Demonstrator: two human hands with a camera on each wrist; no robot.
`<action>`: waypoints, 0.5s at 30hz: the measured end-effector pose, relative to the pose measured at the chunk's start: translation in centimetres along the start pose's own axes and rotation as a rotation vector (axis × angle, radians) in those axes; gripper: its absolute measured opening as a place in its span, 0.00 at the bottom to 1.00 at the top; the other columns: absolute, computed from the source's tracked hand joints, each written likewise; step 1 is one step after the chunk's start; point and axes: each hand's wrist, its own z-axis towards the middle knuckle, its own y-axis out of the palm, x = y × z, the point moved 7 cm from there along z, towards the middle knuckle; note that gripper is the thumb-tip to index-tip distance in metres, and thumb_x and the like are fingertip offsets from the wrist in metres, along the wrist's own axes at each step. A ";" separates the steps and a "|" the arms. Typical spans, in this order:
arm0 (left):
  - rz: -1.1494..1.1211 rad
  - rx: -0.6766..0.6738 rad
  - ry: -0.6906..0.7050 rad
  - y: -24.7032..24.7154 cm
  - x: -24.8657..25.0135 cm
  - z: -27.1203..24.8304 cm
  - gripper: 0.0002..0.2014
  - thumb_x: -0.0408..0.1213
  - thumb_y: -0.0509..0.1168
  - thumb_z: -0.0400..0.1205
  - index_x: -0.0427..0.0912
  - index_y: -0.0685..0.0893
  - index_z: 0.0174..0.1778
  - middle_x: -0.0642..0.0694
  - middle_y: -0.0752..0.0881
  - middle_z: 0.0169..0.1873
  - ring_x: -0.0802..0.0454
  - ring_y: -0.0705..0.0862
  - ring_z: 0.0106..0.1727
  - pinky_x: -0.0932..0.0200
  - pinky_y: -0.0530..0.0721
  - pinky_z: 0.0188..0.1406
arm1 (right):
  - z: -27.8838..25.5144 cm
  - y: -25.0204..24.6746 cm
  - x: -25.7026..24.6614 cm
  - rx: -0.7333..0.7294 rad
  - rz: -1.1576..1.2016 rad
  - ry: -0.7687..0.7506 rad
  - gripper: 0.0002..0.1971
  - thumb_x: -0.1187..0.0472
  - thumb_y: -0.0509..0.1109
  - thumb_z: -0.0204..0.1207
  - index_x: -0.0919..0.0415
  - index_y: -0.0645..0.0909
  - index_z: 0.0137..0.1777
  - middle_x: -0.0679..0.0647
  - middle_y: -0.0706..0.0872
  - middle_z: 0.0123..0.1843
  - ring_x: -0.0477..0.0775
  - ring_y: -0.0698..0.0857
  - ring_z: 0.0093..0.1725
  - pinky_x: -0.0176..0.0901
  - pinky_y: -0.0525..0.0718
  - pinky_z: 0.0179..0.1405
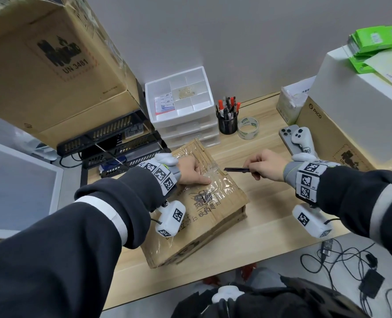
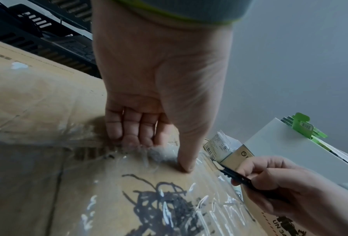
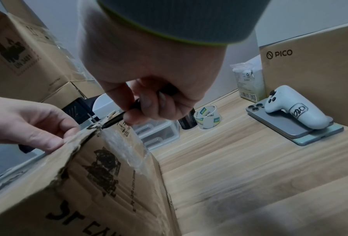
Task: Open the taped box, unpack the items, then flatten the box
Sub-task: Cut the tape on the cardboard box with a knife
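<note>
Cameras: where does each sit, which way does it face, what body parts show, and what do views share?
Head: above the desk, looking down at the taped box; both sleeves, left hand, right hand.
Left wrist: along the left hand, thumb pressing the tape; the right hand enters lower right.
Right wrist: along the right hand gripping the black cutter; the left hand enters on the left.
Shared: box, cutter and both hands in all three.

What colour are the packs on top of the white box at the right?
Bright green packs with small white labels; the head view shows them best.
</note>
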 end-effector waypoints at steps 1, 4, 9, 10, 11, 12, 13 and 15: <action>0.013 -0.001 -0.015 0.0 -0.2 0.0 0.21 0.61 0.78 0.71 0.47 0.82 0.35 0.48 0.83 0.31 0.51 0.81 0.35 0.55 0.80 0.36 | 0.2 0.0 0.0 0.001 -0.025 -0.009 0.11 0.67 0.63 0.80 0.62 0.87 0.43 0.53 0.81 0.25 0.43 0.72 0.21 0.36 0.70 0.25; 0.033 -0.021 -0.036 0.0 -0.6 -0.2 0.22 0.62 0.78 0.71 0.46 0.83 0.39 0.46 0.83 0.33 0.50 0.81 0.37 0.54 0.79 0.37 | 0.5 -0.2 0.3 -0.001 -0.105 -0.039 0.12 0.58 0.66 0.82 0.54 0.89 0.39 0.49 0.80 0.28 0.49 0.75 0.29 0.41 0.73 0.33; 0.046 -0.056 -0.026 -0.1 -0.8 -0.7 0.21 0.59 0.77 0.74 0.44 0.86 0.44 0.45 0.86 0.38 0.51 0.83 0.40 0.54 0.83 0.41 | 0.7 0.1 0.4 0.005 -0.356 -0.159 0.09 0.50 0.67 0.81 0.46 0.83 0.40 0.45 0.85 0.35 0.49 0.81 0.36 0.45 0.80 0.39; 0.046 -0.065 -0.013 -0.1 -0.6 -0.8 0.19 0.58 0.77 0.74 0.45 0.85 0.42 0.46 0.86 0.37 0.51 0.83 0.39 0.56 0.83 0.40 | 0.7 0.1 0.3 0.021 -0.420 -0.192 0.09 0.49 0.67 0.82 0.45 0.81 0.40 0.46 0.86 0.38 0.50 0.82 0.39 0.48 0.82 0.41; 0.044 -0.076 -0.001 -0.1 -0.5 -0.9 0.18 0.57 0.77 0.75 0.45 0.85 0.41 0.47 0.86 0.36 0.52 0.83 0.39 0.57 0.83 0.40 | 0.7 0.0 0.2 0.032 -0.465 -0.210 0.09 0.49 0.66 0.82 0.43 0.80 0.39 0.46 0.86 0.39 0.51 0.82 0.40 0.49 0.83 0.43; 0.040 -0.081 0.013 0.0 -0.4 -1.0 0.16 0.55 0.77 0.76 0.45 0.85 0.40 0.47 0.86 0.36 0.53 0.83 0.38 0.59 0.83 0.39 | 0.6 -0.1 0.1 0.034 -0.487 -0.222 0.10 0.48 0.65 0.82 0.42 0.78 0.38 0.45 0.85 0.39 0.51 0.82 0.40 0.49 0.83 0.43; 0.037 -0.084 0.022 0.0 -0.4 -1.0 0.15 0.54 0.77 0.76 0.46 0.86 0.40 0.48 0.86 0.36 0.54 0.83 0.38 0.60 0.83 0.39 | 0.6 -0.1 0.0 0.032 -0.499 -0.226 0.12 0.47 0.65 0.82 0.41 0.76 0.35 0.45 0.85 0.38 0.50 0.81 0.39 0.48 0.82 0.41; 0.039 -0.088 0.034 0.0 -0.5 -0.9 0.14 0.52 0.78 0.76 0.46 0.86 0.38 0.48 0.88 0.37 0.55 0.84 0.39 0.57 0.87 0.44 | 0.7 -0.1 -0.3 0.031 -0.506 -0.222 0.16 0.47 0.65 0.82 0.44 0.74 0.30 0.47 0.83 0.33 0.51 0.79 0.35 0.48 0.79 0.37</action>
